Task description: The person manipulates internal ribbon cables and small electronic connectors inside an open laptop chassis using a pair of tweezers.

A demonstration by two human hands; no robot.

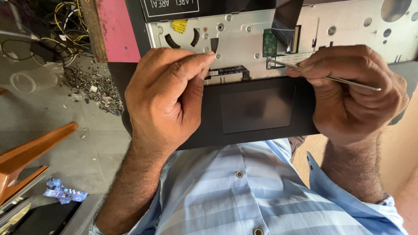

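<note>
Head-cam view, looking down at a person's two bare hands over an opened laptop palmrest [257, 130], held against a light blue striped shirt [226, 191]. The palmrest's inner side faces up: black touchpad panel [257, 109] at centre, bare silver metal frame [248, 37] w/ screw holes at 12 o'clock.

Left hand [163, 98] is closed in a pinch, thumb and forefinger tips pressed together on a small black tab [214, 44] on the frame; the rest of the hand lies over the palmrest's left edge.

Right hand [357, 93] is curled shut around thin metal tweezers [326, 76]. Their long axis runs roughly 3 to 9 o'clock, tilted slightly up to the left; the tip sits by a flat white ribbon cable [291, 58] just below a small green circuit board [269, 42]. That cable lies at approx. 10 o'clock from the right hand, close to it and nearer than to the left.

Beyond, at 9–10 o'clock: a heap of loose screws [93, 87] and tangled wires [69, 21] on a grey tabletop [87, 152]; orange object [30, 156] at lower left.
</note>
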